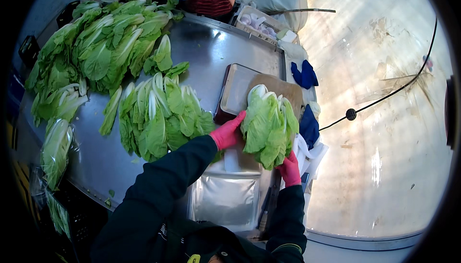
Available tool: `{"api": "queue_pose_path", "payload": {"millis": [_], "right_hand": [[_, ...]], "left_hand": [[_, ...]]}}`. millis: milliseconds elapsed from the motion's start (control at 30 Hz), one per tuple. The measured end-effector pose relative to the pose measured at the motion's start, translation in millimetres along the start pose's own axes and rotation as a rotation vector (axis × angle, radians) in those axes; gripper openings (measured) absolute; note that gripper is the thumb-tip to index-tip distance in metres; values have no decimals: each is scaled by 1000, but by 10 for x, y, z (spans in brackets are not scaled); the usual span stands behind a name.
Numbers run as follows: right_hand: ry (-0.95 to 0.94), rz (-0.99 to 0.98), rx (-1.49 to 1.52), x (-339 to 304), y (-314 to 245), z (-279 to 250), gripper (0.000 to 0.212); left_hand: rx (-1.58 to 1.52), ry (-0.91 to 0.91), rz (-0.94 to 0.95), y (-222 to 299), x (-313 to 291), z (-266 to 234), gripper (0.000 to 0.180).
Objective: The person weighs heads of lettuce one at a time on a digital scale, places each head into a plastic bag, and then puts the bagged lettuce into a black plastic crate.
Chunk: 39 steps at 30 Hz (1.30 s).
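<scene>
Greens gathered into a bunch at the steel table's right edge

Loose greens (96, 56) are still heaped along the table (211, 56)'s left edge; one bunch of greens (268, 126) is pressed between the left hand (227, 132) and right hand (290, 169) over a tray (236, 87).

Strong light falls from the upper right, washing the pale floor (384, 119) into streaky glare with little detail left. The steel table (211, 56) throws back a bright sheen near its far edge and turns duller and greyer toward the lower left. The leafy greens (110, 47) are evenly lit and fairly sharp, and their colours read clearly. The dark sleeves at the bottom fall into shadow with almost no texture. The fisheye lens bends the table's rim and the black cable (394, 90) into curves, and a black ring closes off all four corners. Sharpness softens toward that ring, most of all at the left.
</scene>
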State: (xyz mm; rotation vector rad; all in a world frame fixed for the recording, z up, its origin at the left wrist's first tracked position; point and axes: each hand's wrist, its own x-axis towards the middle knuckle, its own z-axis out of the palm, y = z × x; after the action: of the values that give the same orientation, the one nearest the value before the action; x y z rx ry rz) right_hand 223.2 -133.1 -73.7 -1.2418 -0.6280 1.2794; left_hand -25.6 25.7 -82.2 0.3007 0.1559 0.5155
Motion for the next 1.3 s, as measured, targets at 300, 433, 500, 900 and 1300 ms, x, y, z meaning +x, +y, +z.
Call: {"api": "queue_pose_path", "payload": {"millis": [300,433,500,900,1300], "right_hand": [[18,-73,-45,100,-33,214,45],[0,-26,15,173,56,118,46],[-52,16,26,84,-42,94,46],[143,167,-376,108,-581,-114,67],[28,156,-245,1255,-765,523,72]], "left_hand": [[123,111,95,-26,-128,210,51],[140,69,147,22,-161,73,53],[150,123,120,84,-272,-49,55],[294,427,282,545,-807,-229,62],[302,115,-31,587,-209,-71,98]]}}
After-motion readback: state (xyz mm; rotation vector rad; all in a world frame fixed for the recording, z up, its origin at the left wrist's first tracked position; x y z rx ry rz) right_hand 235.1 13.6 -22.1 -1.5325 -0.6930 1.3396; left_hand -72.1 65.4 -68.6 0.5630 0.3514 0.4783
